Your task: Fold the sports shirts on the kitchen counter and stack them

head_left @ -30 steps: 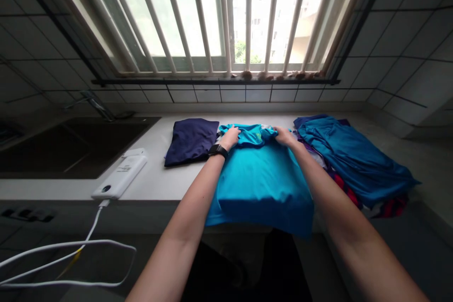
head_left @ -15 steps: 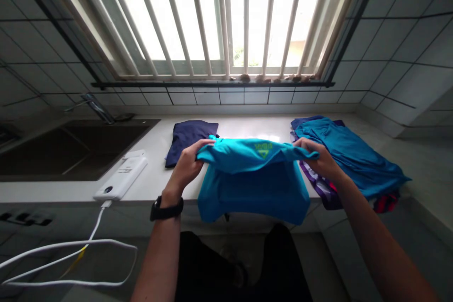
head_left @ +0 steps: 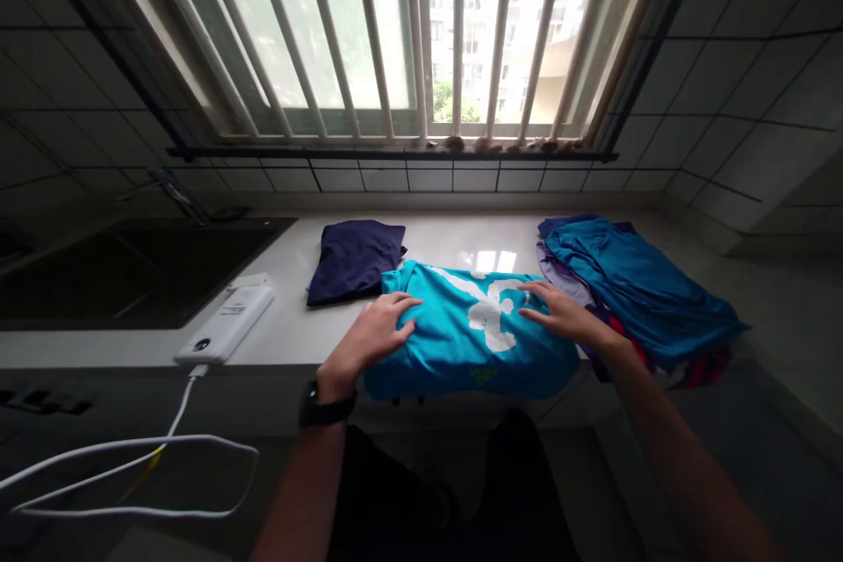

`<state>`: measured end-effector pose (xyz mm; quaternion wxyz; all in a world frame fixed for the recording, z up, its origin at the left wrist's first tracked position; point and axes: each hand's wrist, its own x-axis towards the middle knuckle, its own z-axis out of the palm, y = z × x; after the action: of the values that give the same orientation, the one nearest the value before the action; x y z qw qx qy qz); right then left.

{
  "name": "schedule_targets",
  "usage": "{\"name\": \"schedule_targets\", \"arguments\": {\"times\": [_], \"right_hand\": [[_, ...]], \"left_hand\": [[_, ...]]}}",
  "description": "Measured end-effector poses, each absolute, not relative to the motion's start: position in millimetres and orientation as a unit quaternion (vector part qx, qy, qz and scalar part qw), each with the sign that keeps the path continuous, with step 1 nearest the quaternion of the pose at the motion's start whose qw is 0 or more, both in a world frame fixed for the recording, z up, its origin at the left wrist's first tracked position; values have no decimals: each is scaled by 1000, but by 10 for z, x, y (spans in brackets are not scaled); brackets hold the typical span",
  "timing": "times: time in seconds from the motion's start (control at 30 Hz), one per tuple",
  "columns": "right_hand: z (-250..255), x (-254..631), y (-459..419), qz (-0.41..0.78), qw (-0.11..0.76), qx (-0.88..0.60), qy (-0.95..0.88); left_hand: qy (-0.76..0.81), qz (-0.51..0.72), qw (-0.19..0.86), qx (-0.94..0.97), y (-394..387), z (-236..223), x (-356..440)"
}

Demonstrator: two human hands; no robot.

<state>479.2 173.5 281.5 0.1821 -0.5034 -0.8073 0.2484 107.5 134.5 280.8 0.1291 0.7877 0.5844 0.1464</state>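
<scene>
The left hand (head_left: 372, 335) and right hand (head_left: 566, 316) lie open on a turquoise T-shirt (head_left: 454, 325), fingers flat, gripping nothing. The shirt overhangs the near edge of the desk (head_left: 283, 342), where a careless push could slide it off, just beside a clothes pile (head_left: 638, 290) on the right.
</scene>
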Motion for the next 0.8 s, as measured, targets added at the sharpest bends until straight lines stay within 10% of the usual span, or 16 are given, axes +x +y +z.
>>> {"name": "schedule_targets", "arguments": {"times": [0.27, 0.8], "right_hand": [[2462, 4218, 2164, 105, -1, -576, -811], [2661, 4329, 2388, 23, 54, -669, -741]], "left_hand": [[652, 47, 49, 756, 1695, 2609, 1306], [725, 57, 21, 686, 2226, 2850, 1101]]}}
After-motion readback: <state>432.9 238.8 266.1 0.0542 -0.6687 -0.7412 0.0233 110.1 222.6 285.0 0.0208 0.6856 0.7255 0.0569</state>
